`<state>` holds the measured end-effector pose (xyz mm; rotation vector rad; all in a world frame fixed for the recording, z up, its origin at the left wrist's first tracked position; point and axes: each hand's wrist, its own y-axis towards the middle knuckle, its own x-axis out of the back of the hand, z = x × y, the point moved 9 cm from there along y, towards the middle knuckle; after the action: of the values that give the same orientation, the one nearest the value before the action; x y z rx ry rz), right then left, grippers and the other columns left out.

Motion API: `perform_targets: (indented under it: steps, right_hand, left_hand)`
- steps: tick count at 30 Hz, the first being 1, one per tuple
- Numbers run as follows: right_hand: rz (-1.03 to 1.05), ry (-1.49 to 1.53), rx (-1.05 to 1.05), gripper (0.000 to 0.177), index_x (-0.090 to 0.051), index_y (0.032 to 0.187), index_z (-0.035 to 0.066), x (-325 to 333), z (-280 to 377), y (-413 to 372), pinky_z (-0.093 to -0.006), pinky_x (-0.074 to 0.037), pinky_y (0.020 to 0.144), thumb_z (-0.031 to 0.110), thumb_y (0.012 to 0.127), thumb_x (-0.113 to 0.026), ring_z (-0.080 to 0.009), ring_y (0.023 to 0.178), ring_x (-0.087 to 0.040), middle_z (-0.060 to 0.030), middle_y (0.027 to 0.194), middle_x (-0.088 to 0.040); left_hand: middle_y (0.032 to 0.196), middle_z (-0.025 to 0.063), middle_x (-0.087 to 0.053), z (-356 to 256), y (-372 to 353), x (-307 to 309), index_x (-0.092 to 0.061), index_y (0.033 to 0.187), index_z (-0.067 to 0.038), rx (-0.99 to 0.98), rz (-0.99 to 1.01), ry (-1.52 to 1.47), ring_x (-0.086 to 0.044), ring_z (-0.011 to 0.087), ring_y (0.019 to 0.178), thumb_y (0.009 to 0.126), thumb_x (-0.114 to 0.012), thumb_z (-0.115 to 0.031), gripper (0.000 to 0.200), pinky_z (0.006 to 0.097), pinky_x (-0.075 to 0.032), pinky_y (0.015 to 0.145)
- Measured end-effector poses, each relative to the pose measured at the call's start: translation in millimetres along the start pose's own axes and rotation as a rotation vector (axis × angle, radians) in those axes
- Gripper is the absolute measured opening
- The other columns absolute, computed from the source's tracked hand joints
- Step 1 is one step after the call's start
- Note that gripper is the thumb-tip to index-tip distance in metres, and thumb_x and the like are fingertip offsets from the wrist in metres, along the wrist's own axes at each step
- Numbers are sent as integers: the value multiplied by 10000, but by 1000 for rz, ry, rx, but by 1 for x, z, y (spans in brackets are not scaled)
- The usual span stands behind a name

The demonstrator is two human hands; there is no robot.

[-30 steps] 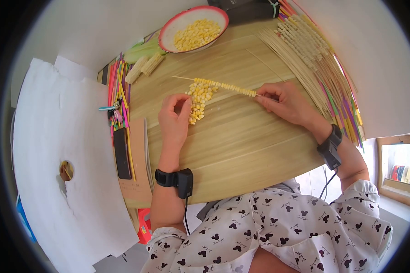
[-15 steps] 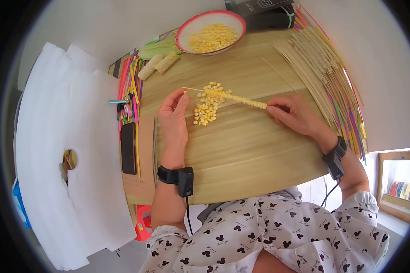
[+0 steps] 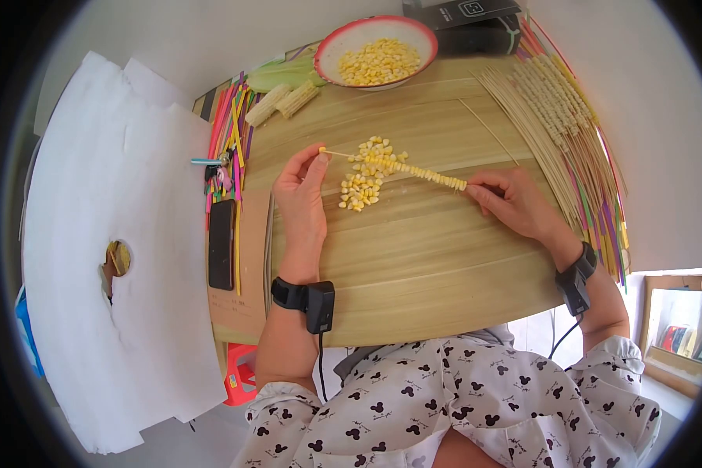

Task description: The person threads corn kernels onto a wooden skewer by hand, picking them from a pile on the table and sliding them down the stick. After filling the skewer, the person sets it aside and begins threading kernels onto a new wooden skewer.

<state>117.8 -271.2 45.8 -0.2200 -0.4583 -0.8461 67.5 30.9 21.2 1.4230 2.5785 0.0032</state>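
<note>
My right hand (image 3: 509,201) pinches the right end of a thin wooden skewer (image 3: 421,171) strung with a long row of yellow corn kernels. The bare left end of the skewer points at my left hand (image 3: 303,187), whose thumb and forefinger are closed on a single corn kernel (image 3: 322,150) at the tip. Whether the tip has entered that kernel is too small to tell. Beneath the skewer's left part lies a pile of loose corn kernels (image 3: 360,191) on the wooden table (image 3: 413,265).
At the back stands a red-rimmed bowl (image 3: 327,69) of kernels, with stripped corn cobs (image 3: 296,100) to its left. Bare skewers (image 3: 515,117) and filled skewers (image 3: 554,97) lie on the right. A phone (image 3: 221,246) and coloured sticks (image 3: 238,129) line the left side.
My left fingers have brought the kernel up to the skewer's bare tip; before, it was a little below it. The whole view has shifted slightly.
</note>
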Motion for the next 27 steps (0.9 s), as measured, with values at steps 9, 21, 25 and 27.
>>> perform_targets:
  steps: [9,21,25,27]
  right_hand:
    - [-9,-6,-16,174,-652,928,-33,0,-1,-1,-252,-391,520,131,952,-600,-73,561,-470,-17,608,-529]
    - [-16,-15,-3,159,-657,926,-34,0,1,-1,-260,-393,521,116,940,-606,-84,554,-471,-32,608,-535]
    - [-24,-31,6,160,-660,931,-33,0,0,-1,-262,-393,517,117,940,-608,-85,550,-470,-33,602,-531]
    - [-26,-33,10,159,-660,932,-33,0,0,-1,-263,-393,515,118,940,-609,-85,549,-470,-33,601,-531]
  left_hand:
    - [937,12,-657,3,2,2,-691,1068,3,-1,-2,-21,-572,60,861,883,-692,-48,192,197,-450,768]
    - [833,30,-664,-31,-9,-3,-699,1010,8,-308,-99,494,-568,85,723,856,-662,-25,161,242,-475,672]
    - [816,52,-665,-40,-13,-8,-701,999,-4,-413,-118,628,-580,111,705,839,-664,-17,164,258,-482,667]
    - [810,67,-664,-43,-16,-10,-701,987,-9,-438,-123,645,-589,130,691,829,-666,-15,162,268,-487,661]
